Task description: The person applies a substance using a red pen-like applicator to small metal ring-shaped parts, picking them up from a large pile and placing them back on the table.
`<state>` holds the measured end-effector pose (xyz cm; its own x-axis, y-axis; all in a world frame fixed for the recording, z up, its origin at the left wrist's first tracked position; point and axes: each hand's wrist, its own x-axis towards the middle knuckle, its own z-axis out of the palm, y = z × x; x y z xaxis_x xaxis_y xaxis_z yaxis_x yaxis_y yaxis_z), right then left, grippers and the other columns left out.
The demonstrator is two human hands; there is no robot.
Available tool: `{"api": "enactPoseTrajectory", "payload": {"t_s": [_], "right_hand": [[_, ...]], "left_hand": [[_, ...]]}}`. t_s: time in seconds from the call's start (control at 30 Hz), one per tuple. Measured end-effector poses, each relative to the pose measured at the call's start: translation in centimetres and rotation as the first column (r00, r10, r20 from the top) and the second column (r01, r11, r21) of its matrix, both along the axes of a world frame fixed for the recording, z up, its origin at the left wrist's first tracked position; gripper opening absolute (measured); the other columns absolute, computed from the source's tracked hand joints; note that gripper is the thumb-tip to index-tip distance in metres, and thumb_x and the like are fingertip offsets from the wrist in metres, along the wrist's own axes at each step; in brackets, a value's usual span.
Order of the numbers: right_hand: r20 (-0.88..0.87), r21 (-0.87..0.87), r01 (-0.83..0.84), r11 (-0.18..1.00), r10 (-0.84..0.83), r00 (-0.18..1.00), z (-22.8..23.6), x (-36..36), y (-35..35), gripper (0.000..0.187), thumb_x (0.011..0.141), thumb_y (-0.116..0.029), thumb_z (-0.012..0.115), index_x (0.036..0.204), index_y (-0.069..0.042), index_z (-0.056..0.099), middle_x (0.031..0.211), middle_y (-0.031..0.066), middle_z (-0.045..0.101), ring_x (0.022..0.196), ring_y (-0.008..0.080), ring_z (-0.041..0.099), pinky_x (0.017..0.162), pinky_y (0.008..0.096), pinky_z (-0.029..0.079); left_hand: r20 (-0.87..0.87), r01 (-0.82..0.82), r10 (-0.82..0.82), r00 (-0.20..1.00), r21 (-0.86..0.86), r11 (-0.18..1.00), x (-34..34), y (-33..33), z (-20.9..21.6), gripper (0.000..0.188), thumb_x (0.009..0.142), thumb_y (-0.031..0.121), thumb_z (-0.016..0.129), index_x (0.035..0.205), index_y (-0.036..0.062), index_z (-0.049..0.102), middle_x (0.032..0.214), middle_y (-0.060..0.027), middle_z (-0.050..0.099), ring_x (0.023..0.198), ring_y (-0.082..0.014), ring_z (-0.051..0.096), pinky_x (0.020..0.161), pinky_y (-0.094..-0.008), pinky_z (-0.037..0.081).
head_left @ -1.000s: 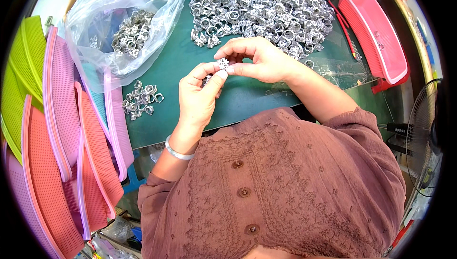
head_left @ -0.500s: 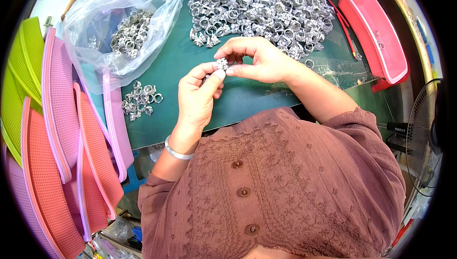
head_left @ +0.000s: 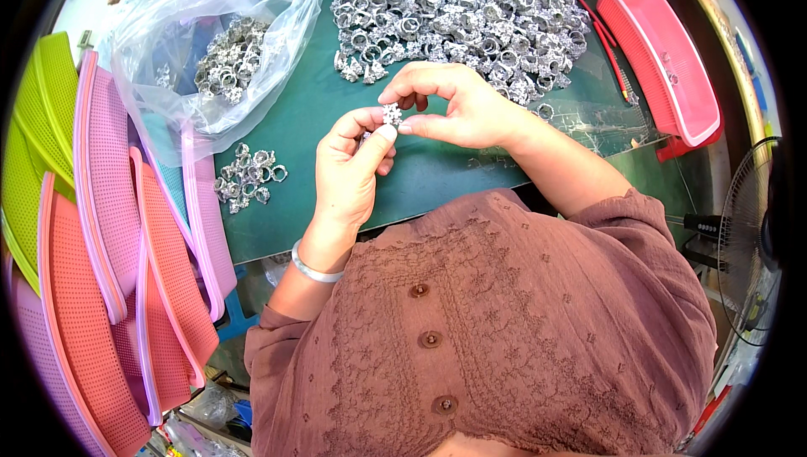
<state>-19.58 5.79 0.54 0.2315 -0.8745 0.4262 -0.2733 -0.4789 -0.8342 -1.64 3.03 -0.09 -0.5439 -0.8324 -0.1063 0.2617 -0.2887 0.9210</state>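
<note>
Both hands meet over the green tabletop, just below the large heap. My left hand (head_left: 349, 171) pinches a silvery ring (head_left: 392, 113) with a flower-shaped head between thumb and fingers. A glint of metal also shows among its curled fingers, mostly hidden. From the other side my right hand (head_left: 458, 108) bends its index finger and thumb round the ring's head, their tips at its edges. Beyond the hands spreads a big heap of silvery rings (head_left: 458, 11). To the left lies a small group of similar rings (head_left: 250, 175).
A clear plastic bag (head_left: 290, 45) with more rings stands at the far left. Green, purple and orange perforated baskets (head_left: 92, 289) are stacked at the left. Red-handled pliers (head_left: 607, 41) and a pink basket (head_left: 664, 62) lie at the right, above a black fan (head_left: 748, 230).
The ring's head has turned slightly, so its flower shape shows more plainly. My hands have barely shifted. In the far upper left, another person's arm has moved.
</note>
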Motion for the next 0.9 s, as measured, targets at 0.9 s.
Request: {"api": "enactPoseTrajectory", "payload": {"t_s": [0.9], "right_hand": [[-0.119, -0.178, 0.246, 0.953, -0.27, 0.956, 1.1, -2.2, -0.3, 0.029, 0.075, 0.008, 0.051, 0.101, -0.003, 0.058, 0.091, 0.0076, 0.058, 0.079, 0.0142, 0.055, 0.068, 0.0245, 0.044]], "left_hand": [[0.008, 0.053, -0.053, 0.999, -0.035, 0.998, 0.0, -0.1, -0.2, 0.032, 0.078, -0.004, 0.054, 0.107, 0.0078, 0.047, 0.09, -0.005, 0.054, 0.065, -0.0088, 0.049, 0.05, -0.0188, 0.038]]}}
